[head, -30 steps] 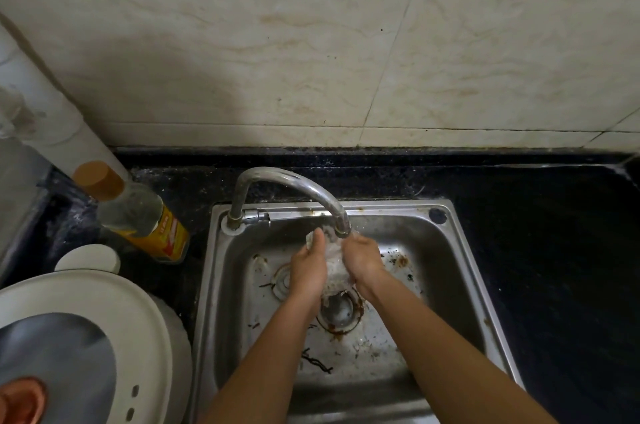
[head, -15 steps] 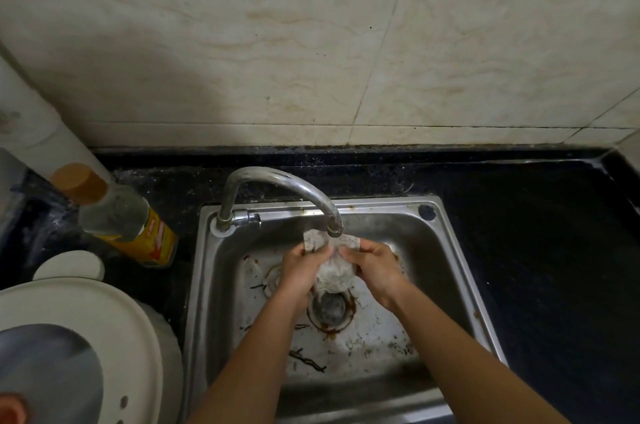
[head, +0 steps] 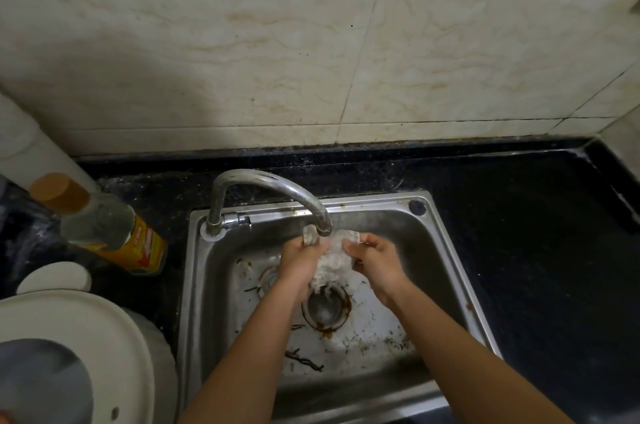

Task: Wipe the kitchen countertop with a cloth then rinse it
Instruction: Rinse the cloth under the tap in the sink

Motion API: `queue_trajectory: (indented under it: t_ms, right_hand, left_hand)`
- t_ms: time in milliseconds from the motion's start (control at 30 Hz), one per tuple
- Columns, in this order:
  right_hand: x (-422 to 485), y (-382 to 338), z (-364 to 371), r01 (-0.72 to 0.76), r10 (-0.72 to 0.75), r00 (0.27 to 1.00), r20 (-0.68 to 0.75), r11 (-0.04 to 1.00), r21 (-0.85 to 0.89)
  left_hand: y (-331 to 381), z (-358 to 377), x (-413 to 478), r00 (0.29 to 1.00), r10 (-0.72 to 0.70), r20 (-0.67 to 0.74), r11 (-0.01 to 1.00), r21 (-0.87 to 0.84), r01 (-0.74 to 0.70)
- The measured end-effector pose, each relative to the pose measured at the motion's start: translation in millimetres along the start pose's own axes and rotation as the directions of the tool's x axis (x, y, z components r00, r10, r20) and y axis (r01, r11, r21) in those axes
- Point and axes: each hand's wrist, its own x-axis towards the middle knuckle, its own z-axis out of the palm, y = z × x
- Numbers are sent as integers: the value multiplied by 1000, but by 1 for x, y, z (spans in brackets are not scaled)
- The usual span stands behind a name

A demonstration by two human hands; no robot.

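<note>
A small pale wet cloth hangs spread under the spout of the curved steel tap, with water running off it into the drain. My left hand pinches the cloth's left edge and my right hand pinches its right edge. Both hands are over the middle of the stained steel sink. The black countertop stretches away on the right of the sink.
A clear bottle with an orange cap and yellow label stands left of the sink. A white round appliance lid fills the lower left corner. A beige tiled wall rises behind the counter. Dark debris lies on the sink floor.
My hands have moved apart, pulling the bunched cloth open under the spout. The view has shifted slightly.
</note>
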Motion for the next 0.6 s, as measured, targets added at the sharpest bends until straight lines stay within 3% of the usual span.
queue_trajectory:
  t_ms: [233,467,600]
  right_hand:
    - [-6,-5,16,17,-10,992,125,998,-53]
    - [-4,-13,38,54,-53,998,22,994,-93]
    - [0,-13,43,-14,17,996,91,999,-31]
  left_hand:
    - [10,-3,-1,996,19,-83,999,-25,-21]
    - [21,-9,-4,985,41,-168,990,-128,-63]
    - [21,-23,-9,993,25,-115,988,-147,-42]
